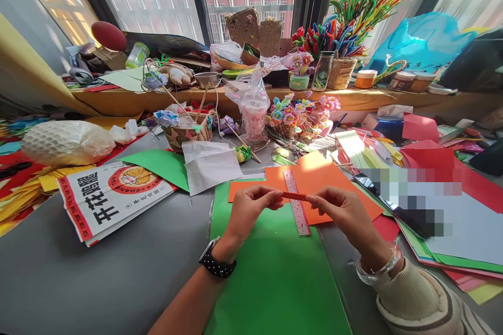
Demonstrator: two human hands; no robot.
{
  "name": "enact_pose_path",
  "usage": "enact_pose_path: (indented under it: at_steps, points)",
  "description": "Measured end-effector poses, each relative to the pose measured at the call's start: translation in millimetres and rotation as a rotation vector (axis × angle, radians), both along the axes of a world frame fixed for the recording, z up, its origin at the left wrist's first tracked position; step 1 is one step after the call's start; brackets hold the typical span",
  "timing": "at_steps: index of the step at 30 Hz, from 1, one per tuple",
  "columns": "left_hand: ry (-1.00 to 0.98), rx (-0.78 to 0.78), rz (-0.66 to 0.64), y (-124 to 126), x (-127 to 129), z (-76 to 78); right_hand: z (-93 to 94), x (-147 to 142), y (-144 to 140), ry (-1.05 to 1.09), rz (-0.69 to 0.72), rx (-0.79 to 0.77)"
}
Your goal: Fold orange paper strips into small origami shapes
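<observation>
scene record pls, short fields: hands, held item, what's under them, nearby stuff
left hand: left hand pinches one end of a narrow red paper strip
right hand: right hand pinches the other end
strip: held level above the sheets, between both hands
under hands: green paper sheet, orange paper sheet, pink ruler lying on them
surface: grey table
left of hands: printed packet, white tissue
behind: baskets of paper flowers, plastic cup
</observation>
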State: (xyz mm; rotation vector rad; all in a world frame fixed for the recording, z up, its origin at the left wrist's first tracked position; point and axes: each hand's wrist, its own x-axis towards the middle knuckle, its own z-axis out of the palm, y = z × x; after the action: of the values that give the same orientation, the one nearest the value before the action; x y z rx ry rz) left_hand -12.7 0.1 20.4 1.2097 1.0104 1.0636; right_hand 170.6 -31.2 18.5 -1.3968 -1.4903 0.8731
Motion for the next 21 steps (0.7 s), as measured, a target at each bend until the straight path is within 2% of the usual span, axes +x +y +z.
enact_pose_path:
  at_steps: [3, 7, 11, 21]
  points:
    - [-0.067, -0.03, 0.03, 2.1, -1.4, -1.7, -0.4, 1.0, 0.0, 0.095, 0.007, -0.101]
    - [-0.118, -0.02, 0.055, 2.0, -0.8, -3.2, -3.4, 1.4, 1.5, 0.189, -0.028, -0.152]
    - [-0.057, 0.02, 0.002, -0.6, 2.2, -3.0, -5.6, -0.9, 2.0, 0.237, -0.011, -0.198]
    - [0.004, 0.085, 0.01, -2.3, 0.9, -2.1, -7.4, -0.3, 1.6, 0.251, 0.029, -0.204]
